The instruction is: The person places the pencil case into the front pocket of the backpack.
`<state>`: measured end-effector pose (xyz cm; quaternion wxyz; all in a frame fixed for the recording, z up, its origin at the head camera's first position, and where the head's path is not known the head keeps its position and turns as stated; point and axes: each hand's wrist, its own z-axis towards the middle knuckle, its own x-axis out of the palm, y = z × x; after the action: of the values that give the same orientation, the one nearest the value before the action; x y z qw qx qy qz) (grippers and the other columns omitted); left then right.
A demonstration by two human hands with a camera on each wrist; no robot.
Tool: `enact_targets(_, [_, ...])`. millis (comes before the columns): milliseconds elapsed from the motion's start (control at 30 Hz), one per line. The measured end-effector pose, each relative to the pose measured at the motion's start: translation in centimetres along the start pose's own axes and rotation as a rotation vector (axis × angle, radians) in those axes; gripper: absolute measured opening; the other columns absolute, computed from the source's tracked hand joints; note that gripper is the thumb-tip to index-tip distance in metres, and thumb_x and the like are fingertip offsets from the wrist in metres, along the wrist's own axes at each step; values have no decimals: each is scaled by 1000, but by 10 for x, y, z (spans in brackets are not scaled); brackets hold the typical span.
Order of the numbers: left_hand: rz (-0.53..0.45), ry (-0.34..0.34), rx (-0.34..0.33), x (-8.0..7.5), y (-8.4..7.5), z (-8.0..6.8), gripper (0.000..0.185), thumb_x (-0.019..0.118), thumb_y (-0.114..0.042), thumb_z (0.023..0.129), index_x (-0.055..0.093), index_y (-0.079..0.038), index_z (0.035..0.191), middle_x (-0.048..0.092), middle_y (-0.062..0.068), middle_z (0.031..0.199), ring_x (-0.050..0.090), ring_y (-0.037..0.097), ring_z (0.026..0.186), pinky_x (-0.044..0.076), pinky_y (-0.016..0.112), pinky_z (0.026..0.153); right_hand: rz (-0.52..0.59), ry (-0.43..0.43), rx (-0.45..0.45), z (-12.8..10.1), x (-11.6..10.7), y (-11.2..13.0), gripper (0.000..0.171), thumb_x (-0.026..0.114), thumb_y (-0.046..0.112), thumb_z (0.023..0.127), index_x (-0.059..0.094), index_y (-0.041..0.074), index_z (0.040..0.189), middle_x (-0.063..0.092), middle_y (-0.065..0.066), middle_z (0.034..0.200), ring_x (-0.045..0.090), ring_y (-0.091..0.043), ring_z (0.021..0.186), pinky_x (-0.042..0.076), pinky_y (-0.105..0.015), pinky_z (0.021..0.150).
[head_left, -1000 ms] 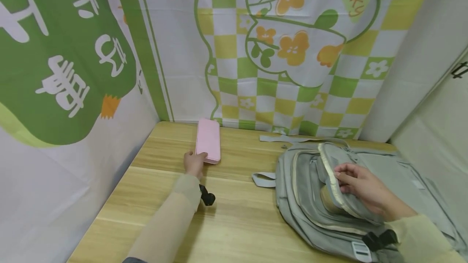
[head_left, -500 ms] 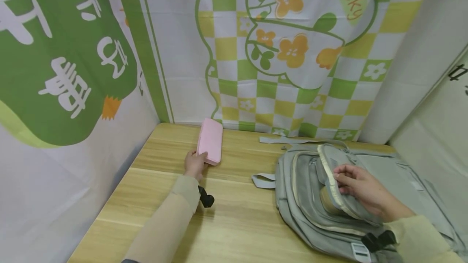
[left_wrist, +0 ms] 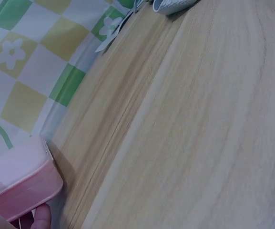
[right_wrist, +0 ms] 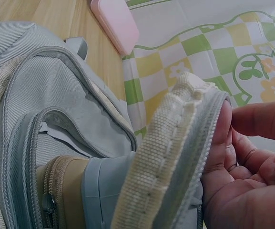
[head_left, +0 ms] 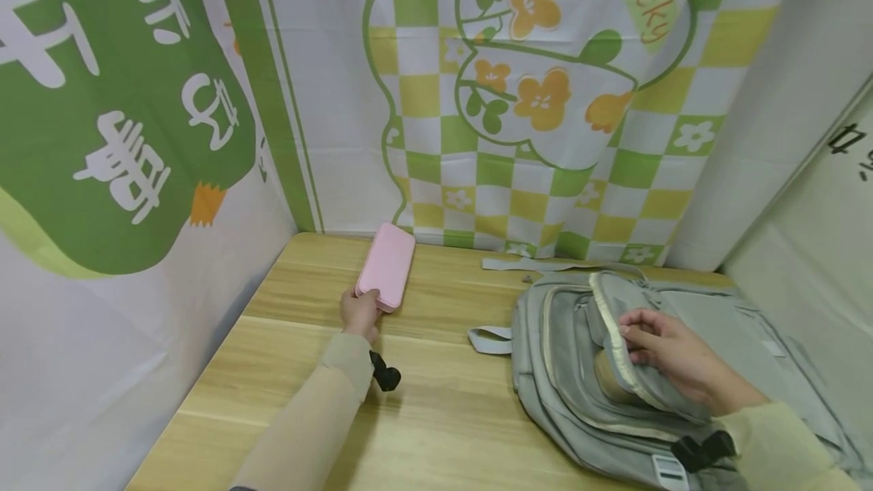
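Note:
At the back left of the table, a long pink case (head_left: 387, 264) with rounded corners lies slanted. My left hand (head_left: 360, 313) grips its near end, thumb on top and fingers beneath, as the left wrist view also shows at the case's corner (left_wrist: 27, 179). On the right lies a grey-green backpack (head_left: 546, 358) with its front pocket unzipped. My right hand (head_left: 671, 351) pinches the cream-edged rim of the pocket flap (right_wrist: 161, 157) between thumb and fingers and holds it raised. Inside the pocket are a tan zipped item (right_wrist: 70, 191) and a blue-grey item (right_wrist: 108, 183), both partly hidden.
The wooden table (head_left: 436, 400) stretches between the case and the backpack. A grey loop (head_left: 491, 339) and a flat strap (head_left: 525, 264) stick out from the backpack. Behind hangs a green-and-yellow checked cloth (head_left: 498, 173); white cloth closes off both sides.
My left hand has swung the near end of the pink case to the left and slightly towards me, so it lies more slanted. My right hand keeps its hold on the flap.

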<state>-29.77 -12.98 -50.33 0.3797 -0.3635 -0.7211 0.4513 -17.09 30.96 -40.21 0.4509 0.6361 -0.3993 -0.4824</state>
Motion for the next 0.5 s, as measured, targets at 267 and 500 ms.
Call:
enact_targets(267, [38, -36, 67, -8, 1, 3, 44, 61, -3, 100, 47, 18, 136, 55, 21, 118, 58, 18, 88, 51, 18, 68, 7, -2, 15, 1, 0, -1, 12, 46, -1, 108, 55, -7, 114, 60, -2, 96, 60, -10, 81, 55, -24, 67])
enact_targets(500, [-20, 28, 33, -11, 4, 7, 45, 60, -1, 102, 44, 19, 139, 56, 28, 127, 63, 26, 104, 57, 23, 81, 9, 2, 9, 1, 0, 0, 12, 46, -2, 108, 55, -7, 113, 61, -2, 96, 60, -10, 82, 55, -24, 67])
